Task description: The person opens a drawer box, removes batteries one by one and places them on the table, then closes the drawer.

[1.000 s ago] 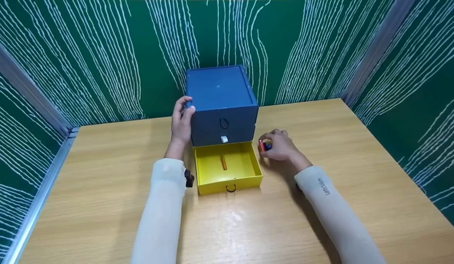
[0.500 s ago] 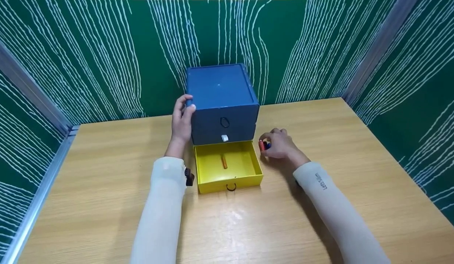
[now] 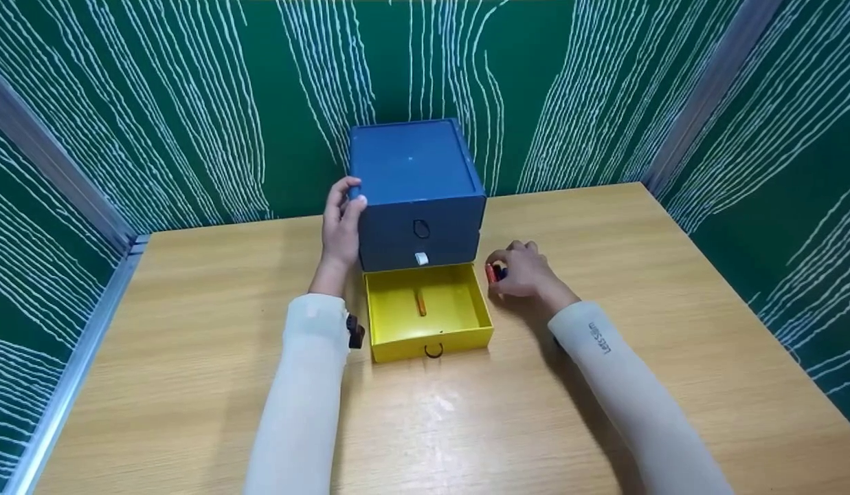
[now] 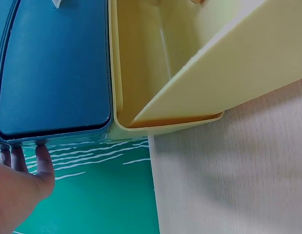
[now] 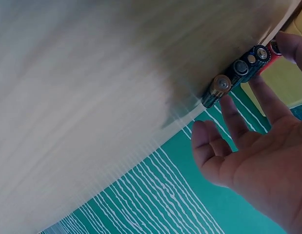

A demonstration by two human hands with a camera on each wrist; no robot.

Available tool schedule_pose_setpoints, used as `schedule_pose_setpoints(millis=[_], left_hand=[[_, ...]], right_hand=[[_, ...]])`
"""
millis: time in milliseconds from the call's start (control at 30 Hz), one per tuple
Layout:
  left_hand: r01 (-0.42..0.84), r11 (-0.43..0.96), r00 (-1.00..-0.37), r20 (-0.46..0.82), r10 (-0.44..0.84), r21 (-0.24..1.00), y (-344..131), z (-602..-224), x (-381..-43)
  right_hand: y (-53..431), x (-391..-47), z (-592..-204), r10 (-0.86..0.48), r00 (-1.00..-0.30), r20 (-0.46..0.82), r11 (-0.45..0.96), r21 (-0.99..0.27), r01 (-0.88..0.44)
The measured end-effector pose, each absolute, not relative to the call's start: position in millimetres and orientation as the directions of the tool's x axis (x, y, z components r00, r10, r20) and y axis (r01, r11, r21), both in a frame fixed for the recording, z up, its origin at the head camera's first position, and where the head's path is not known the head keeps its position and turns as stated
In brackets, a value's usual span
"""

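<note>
A two-tier drawer box stands against the back wall, its blue upper part (image 3: 414, 161) above a pulled-out yellow drawer (image 3: 431, 349). My left hand (image 3: 340, 230) holds the front left edge of the blue part, fingers along its side and thumb at the corner. Inside the drawer lies a slim orange stick-like piece (image 3: 420, 302). Right of the drawer, my right hand (image 3: 524, 270) grips several batteries in a row on the table: a red battery (image 3: 492, 273) by the thumb, dark batteries (image 5: 241, 68) beside it, and a copper-topped battery (image 5: 221, 85) at the end.
The wooden table (image 3: 211, 357) extends around the box on both sides and in front. Green walls (image 3: 191, 103) with white wavy lines close off the back and sides. A black loop handle (image 3: 433, 351) hangs on the drawer front, and a white tab (image 3: 422, 258) sits above.
The head view has shifted slightly. My right hand moved slightly early on and then stays in place at the batteries; the left hand keeps its hold on the box.
</note>
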State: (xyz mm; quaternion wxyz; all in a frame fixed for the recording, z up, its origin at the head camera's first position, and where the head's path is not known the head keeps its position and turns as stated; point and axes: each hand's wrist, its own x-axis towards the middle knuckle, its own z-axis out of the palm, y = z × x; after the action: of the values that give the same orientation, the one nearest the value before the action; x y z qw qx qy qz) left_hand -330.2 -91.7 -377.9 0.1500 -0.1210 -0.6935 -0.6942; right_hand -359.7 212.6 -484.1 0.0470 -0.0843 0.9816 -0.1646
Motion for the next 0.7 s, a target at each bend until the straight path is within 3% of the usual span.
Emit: schedule_pose_setpoints(millis=[700], left_hand=[[0.39, 0.013, -0.92, 0.391, -0.043, 0.921, -92.6, -379.3, -330.5]], right_hand=[[209.8, -357.3, -486.3, -0.17, -0.983, -0.062, 0.934, -0.329, -0.141]])
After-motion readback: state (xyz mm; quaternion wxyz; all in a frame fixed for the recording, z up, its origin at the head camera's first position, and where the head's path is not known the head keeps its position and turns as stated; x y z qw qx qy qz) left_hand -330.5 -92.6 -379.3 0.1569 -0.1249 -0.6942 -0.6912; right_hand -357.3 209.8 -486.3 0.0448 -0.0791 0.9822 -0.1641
